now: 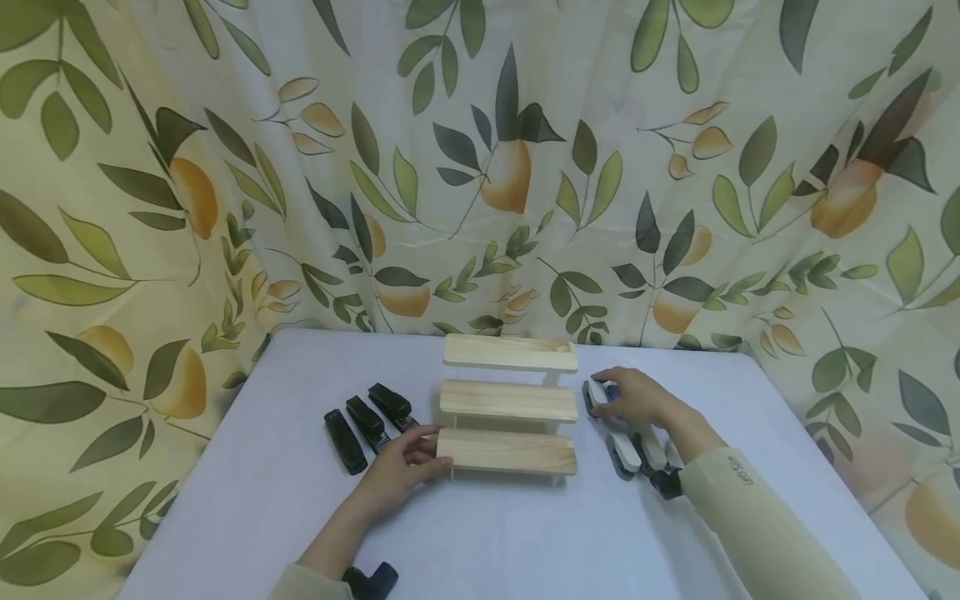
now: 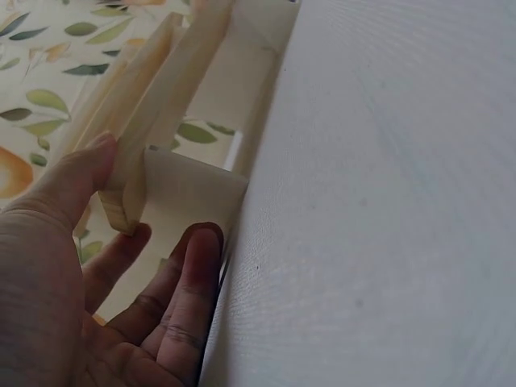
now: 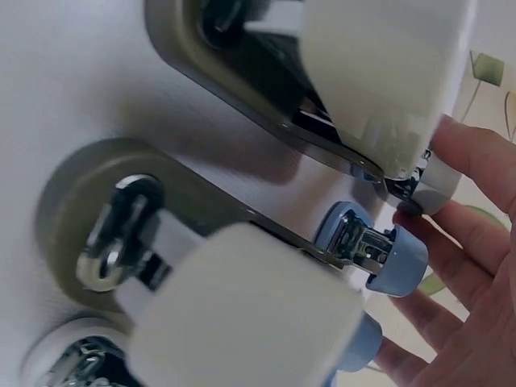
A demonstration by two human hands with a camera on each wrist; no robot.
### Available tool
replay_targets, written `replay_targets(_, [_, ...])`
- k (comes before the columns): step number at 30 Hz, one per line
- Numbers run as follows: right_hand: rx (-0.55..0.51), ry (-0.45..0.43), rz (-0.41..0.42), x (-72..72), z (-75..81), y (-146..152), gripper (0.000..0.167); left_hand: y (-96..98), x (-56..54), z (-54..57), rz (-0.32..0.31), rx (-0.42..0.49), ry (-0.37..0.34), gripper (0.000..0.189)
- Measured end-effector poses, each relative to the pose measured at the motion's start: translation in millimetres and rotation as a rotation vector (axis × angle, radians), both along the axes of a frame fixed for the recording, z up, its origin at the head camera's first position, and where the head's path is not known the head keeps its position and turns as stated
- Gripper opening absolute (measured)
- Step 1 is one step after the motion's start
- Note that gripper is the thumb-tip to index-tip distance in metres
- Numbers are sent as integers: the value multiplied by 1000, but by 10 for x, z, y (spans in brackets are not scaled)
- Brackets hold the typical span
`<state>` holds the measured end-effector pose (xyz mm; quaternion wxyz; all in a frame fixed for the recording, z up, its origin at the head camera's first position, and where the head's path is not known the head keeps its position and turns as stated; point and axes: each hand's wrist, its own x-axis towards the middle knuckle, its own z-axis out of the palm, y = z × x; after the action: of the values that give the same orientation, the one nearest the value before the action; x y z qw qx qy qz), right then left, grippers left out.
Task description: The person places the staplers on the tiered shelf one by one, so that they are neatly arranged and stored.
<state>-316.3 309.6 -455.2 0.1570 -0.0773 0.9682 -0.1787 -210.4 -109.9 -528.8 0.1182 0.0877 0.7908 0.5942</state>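
A wooden three-tier stand point(image 1: 507, 452) sits mid-table on pale supports. My left hand point(image 1: 401, 467) pinches the left end of its front board point(image 2: 133, 181), thumb on the upper face and index fingertip at the underside. The other fingers curl near the pale support point(image 2: 193, 189). At the right, my right hand point(image 1: 636, 397) holds the farthest white-topped stapler point(image 1: 597, 392), thumb and fingers on either side of it. Close by stand more white-topped staplers point(image 1: 624, 454) on grey-green bases. A small blue-capped stapler point(image 3: 399, 262) lies near the right fingers, and part of the grasp is hidden.
Three black staplers point(image 1: 346, 442) lie left of the stand. The white-covered table point(image 1: 480, 542) backs onto a leaf-and-fruit patterned curtain point(image 1: 480, 167). A dark wrist strap point(image 1: 666, 482) on the right arm hangs close to the nearer staplers.
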Motion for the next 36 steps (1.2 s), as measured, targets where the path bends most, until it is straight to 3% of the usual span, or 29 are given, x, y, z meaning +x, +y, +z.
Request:
replay_targets(8, [16,-34,-20,-58,-23,2,80,2,7,2,2,3,6,61])
replay_targets(25, [-8,-16,-21,-51,-38,-7,74,2,5,-13,-8,-17,28,61])
replay_targets(36, [-25,0,-1,-33,51,-19,74,6,13,-14,-4,-11,28,61])
